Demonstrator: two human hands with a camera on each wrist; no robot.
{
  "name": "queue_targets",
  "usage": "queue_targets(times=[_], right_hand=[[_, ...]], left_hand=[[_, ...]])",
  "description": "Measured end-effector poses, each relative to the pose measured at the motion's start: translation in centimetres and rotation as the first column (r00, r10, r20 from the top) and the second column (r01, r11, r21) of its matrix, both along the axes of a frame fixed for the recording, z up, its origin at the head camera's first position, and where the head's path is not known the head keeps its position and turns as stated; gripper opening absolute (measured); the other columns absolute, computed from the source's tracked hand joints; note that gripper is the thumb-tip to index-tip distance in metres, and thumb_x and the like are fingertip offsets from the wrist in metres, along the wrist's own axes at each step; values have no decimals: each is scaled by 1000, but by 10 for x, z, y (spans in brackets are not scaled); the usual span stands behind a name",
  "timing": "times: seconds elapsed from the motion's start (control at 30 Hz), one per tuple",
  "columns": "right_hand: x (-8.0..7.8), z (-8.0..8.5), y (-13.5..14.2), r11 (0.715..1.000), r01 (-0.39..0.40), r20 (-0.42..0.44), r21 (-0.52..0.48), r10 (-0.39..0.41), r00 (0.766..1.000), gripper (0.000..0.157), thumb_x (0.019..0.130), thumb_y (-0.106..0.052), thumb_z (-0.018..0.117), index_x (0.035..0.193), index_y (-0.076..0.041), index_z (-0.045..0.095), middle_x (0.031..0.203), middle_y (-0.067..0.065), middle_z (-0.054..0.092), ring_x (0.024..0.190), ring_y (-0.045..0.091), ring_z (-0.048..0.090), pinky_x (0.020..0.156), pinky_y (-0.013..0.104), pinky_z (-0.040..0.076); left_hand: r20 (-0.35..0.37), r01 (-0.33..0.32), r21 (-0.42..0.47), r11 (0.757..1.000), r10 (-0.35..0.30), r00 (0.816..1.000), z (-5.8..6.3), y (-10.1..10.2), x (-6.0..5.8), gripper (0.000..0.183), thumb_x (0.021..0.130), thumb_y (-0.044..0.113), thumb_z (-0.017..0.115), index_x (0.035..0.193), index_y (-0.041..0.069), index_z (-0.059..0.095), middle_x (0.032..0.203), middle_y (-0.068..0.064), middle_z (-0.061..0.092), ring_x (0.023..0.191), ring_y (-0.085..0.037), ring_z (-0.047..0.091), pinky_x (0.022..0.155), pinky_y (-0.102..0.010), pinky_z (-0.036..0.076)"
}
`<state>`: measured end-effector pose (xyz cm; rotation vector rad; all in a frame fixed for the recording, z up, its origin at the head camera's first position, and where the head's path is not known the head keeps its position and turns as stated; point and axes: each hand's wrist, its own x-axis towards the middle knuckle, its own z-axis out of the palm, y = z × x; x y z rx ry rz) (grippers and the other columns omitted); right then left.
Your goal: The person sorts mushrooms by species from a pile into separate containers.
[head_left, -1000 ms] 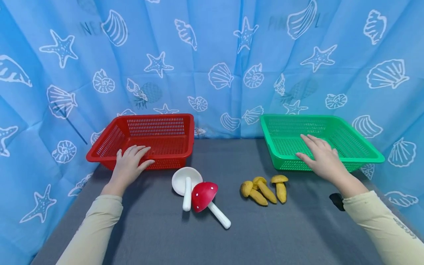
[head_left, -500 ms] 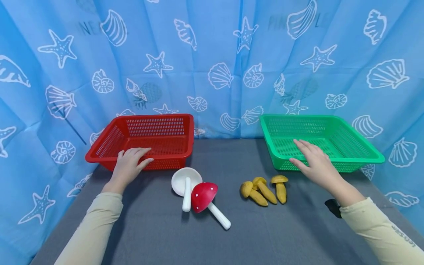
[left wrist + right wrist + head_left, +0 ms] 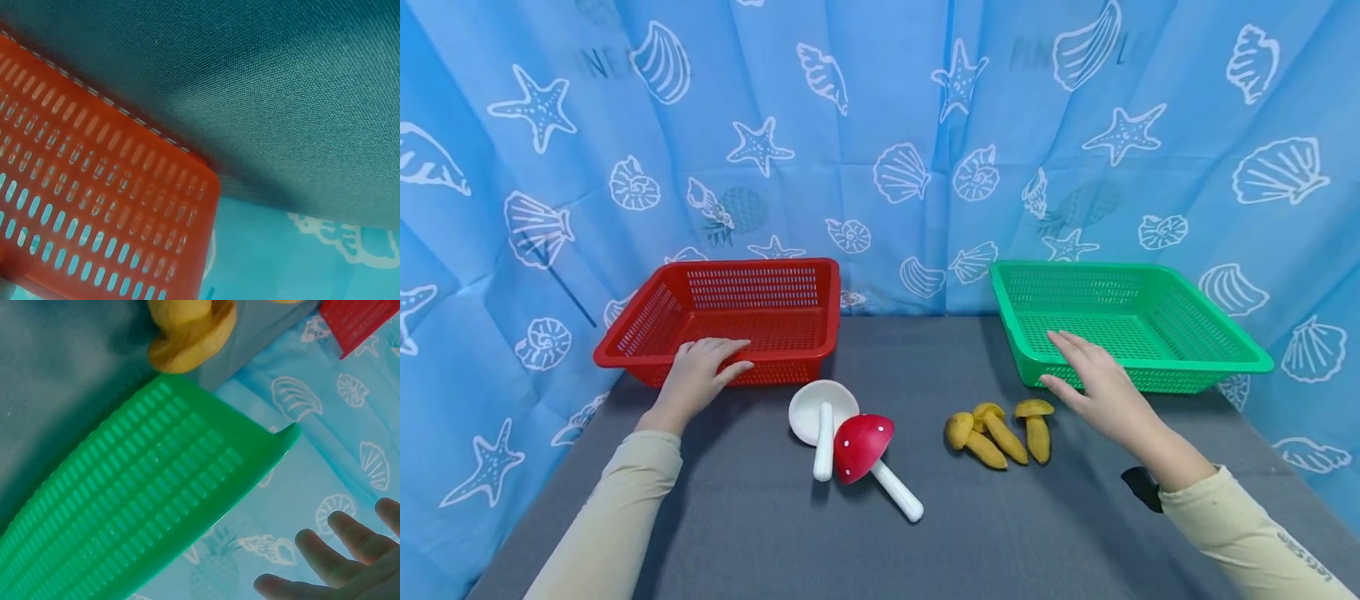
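In the head view my left hand (image 3: pixel 700 379) hovers over the near rim of the red basket (image 3: pixel 760 329), fingers loosely bent and holding nothing. The right hand (image 3: pixel 1101 392) is over the near left part of the green basket (image 3: pixel 1105 287), empty, fingers spread; its fingers (image 3: pixel 331 556) also show in the right wrist view. Just left of it, three yellow mushrooms (image 3: pixel 1000 432) lie on the table. Between the baskets' near sides, closer to the red one, lie a white mushroom (image 3: pixel 824 442) with its cap's underside showing and a red-capped, white-dotted mushroom (image 3: pixel 863 446) leaning against it.
A dark grey cloth (image 3: pixel 925 358) covers the table. Behind both baskets hangs a blue curtain (image 3: pixel 880 125) printed with shells and starfish. A black band (image 3: pixel 1142 487) sits on the right wrist.
My right hand has moved left and nearer to me, closing in on the yellow mushrooms. The left hand has shifted only slightly right. The mushrooms and baskets stay put.
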<state>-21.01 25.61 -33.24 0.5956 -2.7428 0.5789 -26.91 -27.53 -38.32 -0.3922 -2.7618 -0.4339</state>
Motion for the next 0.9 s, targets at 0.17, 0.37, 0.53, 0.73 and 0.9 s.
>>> queue_targets(times=[0.17,0.37,0.53,0.73,0.9], right_hand=[[3,-2,-9,999,-25,25,-26,26,999,63,96,-20,64,146,5,35,146,32,34,131,54,29,99,71,26],[8,-5,-19,997,-49,60,-59,52,997,64,95,-20,64,146,5,34,147,31,33,133,53,28,100,70,27],[13,-9,-31,990,-80,93,-116,91,991,63,96,-19,63,147,4,34,148,29,33,134,50,27,101,68,28],[19,-14,-44,983,-109,96,-151,125,988,60,96,-16,62,146,4,35,148,27,34,134,49,29,102,67,29],[21,-20,-53,976,-128,87,-175,145,986,58,96,-13,62,145,5,37,146,27,37,133,47,31,102,66,30]], left_hand=[[10,5,15,1000,-5,1000,-1,-1,0,52,89,29,70,135,8,58,127,-20,61,116,-39,54,100,-59,33],[-40,8,35,999,-7,999,-6,-1,-2,50,87,29,73,132,9,61,121,-17,65,109,-37,58,96,-57,37],[-100,4,36,999,0,995,-12,-1,-5,47,86,28,74,128,9,65,114,-16,68,103,-35,61,93,-56,38],[-92,-6,49,999,11,996,-10,-1,-5,47,86,29,74,128,10,65,115,-14,68,102,-35,61,94,-55,38],[-76,-7,55,998,11,997,-8,-1,-4,46,86,29,74,127,10,65,115,-15,68,102,-35,61,94,-55,38]])
